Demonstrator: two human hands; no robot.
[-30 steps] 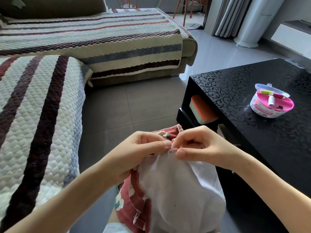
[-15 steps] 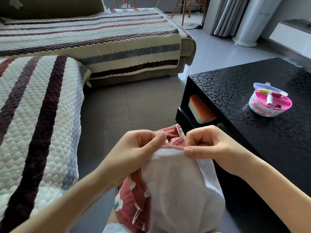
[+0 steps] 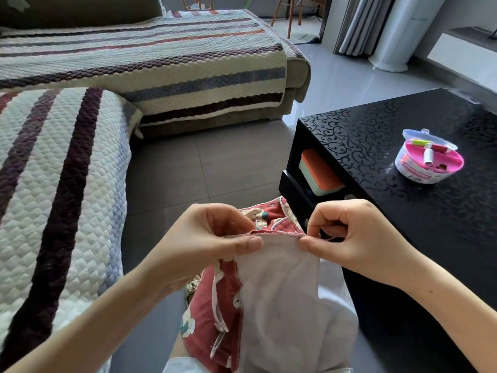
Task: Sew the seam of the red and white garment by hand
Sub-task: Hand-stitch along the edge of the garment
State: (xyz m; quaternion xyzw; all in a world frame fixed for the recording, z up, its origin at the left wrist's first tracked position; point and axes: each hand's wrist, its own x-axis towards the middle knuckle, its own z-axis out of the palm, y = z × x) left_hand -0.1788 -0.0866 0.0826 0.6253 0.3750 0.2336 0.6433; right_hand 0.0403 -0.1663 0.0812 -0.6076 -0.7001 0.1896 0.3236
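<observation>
The red and white garment hangs in front of me, white lining facing up and red printed cloth along its left side and top. My left hand pinches the seam edge on the left. My right hand pinches the same edge on the right, fingers curled. A thin dark thread runs from the seam's right end into my right fingers. The needle itself is too small to make out. The stretch of seam between the hands is pulled taut.
A black patterned coffee table stands at the right with a round pink sewing kit on top and an orange-lidded box on its shelf. A striped quilted sofa fills the left and back. Grey tiled floor lies between.
The hands, close together a second ago, have moved apart along the seam. My right hand has shifted right, drawing the thread out, and more of the seam edge shows between them.
</observation>
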